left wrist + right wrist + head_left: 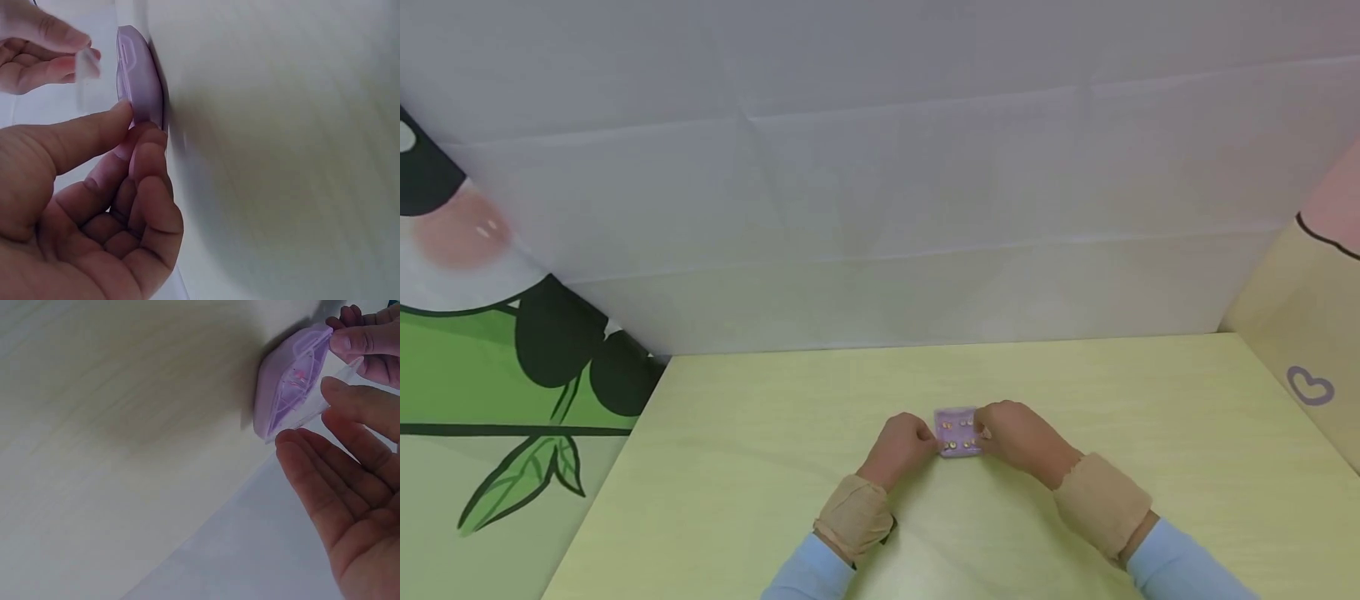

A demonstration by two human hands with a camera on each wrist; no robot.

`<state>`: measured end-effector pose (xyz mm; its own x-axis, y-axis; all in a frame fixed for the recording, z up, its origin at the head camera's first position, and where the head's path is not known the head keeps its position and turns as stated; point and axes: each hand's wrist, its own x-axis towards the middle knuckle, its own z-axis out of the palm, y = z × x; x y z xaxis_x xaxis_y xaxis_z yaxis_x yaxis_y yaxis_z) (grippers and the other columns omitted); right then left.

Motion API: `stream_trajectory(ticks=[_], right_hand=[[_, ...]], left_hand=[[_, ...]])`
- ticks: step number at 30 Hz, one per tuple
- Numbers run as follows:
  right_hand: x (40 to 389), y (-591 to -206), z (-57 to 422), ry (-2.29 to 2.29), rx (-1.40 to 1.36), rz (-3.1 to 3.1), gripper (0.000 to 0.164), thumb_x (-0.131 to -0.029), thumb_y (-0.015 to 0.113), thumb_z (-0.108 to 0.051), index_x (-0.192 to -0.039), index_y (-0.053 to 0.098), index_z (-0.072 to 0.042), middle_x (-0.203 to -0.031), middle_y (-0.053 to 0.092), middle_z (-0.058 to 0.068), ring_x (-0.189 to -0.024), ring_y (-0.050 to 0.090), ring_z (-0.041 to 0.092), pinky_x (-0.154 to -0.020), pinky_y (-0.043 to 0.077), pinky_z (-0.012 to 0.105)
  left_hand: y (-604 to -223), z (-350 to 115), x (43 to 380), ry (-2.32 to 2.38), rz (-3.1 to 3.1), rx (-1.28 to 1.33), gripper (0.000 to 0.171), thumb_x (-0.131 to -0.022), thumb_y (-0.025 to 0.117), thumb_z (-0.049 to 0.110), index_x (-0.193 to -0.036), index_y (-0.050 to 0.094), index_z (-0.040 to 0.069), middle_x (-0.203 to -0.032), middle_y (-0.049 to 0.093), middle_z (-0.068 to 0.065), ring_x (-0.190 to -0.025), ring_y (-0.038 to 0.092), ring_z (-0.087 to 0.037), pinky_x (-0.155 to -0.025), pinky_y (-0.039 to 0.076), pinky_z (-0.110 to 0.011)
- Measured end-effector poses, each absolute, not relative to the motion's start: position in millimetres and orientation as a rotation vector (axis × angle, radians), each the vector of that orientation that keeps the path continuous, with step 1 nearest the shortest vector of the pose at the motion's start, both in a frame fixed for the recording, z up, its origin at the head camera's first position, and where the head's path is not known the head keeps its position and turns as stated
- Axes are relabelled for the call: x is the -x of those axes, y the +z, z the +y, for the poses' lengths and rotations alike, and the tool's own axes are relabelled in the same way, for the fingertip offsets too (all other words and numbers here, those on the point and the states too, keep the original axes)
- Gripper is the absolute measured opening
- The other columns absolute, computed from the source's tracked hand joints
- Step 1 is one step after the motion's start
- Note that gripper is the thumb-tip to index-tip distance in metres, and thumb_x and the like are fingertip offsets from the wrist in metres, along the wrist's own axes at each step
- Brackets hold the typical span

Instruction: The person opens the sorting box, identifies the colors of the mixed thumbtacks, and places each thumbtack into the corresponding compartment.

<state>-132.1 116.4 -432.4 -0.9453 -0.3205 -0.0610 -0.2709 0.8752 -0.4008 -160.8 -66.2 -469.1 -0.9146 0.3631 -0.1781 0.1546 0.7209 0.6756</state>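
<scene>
A small purple case [957, 433] lies on the table, with several tiny gold-coloured pieces [952, 445] in its compartments; their exact kind is too small to tell. My left hand [901, 448] pinches the case's left edge between thumb and curled fingers. On the other side, my right hand [1019, 437] holds the edge of a clear lid [350, 370] between thumb and fingers. The lid is tilted up off the case, and in the right wrist view its lower edge meets the case's rim. Pinkish bits [299, 376] show inside the case there.
A pale yellow table top [760, 433] spreads around both hands. Behind it rises a creased white sheet [880, 183]. Printed panels with a green cartoon design [460, 358] and a purple heart [1310, 386] flank the left and right sides.
</scene>
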Motion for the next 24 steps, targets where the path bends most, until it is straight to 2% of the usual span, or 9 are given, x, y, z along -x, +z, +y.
stream_trajectory(ticks=[6,11,16,24], right_hand=[[127.9,-441.2,116.3,-0.606,0.488,2.929,0.007,-0.078,0.068,0.000,-0.083,0.070,0.004,-0.076,0.072,0.013,-0.062,0.053,0.015,-0.064,0.054,0.038],[125.5,-447.6,116.2,-0.542,0.572,2.979,0.004,-0.078,0.066,0.003,-0.077,0.069,0.002,-0.068,0.067,0.009,-0.058,0.048,0.014,-0.059,0.052,0.037],[120.8,-457.4,116.4,-0.443,0.667,3.035,0.005,-0.080,0.065,0.004,-0.075,0.068,0.004,-0.071,0.066,0.011,-0.063,0.056,0.020,-0.063,0.055,0.041],[111.6,-467.2,117.1,-0.421,0.644,3.081,0.011,-0.082,0.066,-0.009,-0.081,0.070,0.002,-0.073,0.065,0.010,-0.066,0.058,0.021,-0.061,0.056,0.039]], left_hand=[[-469.2,-66.6,160.3,0.986,2.640,-0.438,0.016,-0.081,0.070,0.008,-0.074,0.074,-0.006,-0.078,0.073,-0.017,-0.062,0.051,-0.014,-0.063,0.051,-0.034],[-467.4,-68.2,158.7,0.972,2.643,-0.453,0.016,-0.081,0.070,0.008,-0.075,0.074,-0.006,-0.079,0.074,-0.018,-0.064,0.055,-0.016,-0.065,0.053,-0.036],[-468.6,-70.2,157.7,0.974,2.644,-0.451,0.016,-0.081,0.071,0.009,-0.076,0.075,-0.005,-0.080,0.074,-0.018,-0.068,0.058,-0.018,-0.071,0.055,-0.040],[-470.1,-74.6,155.4,1.035,2.617,-0.404,0.015,-0.082,0.069,0.008,-0.077,0.074,-0.006,-0.078,0.073,-0.017,-0.063,0.052,-0.014,-0.062,0.051,-0.036]])
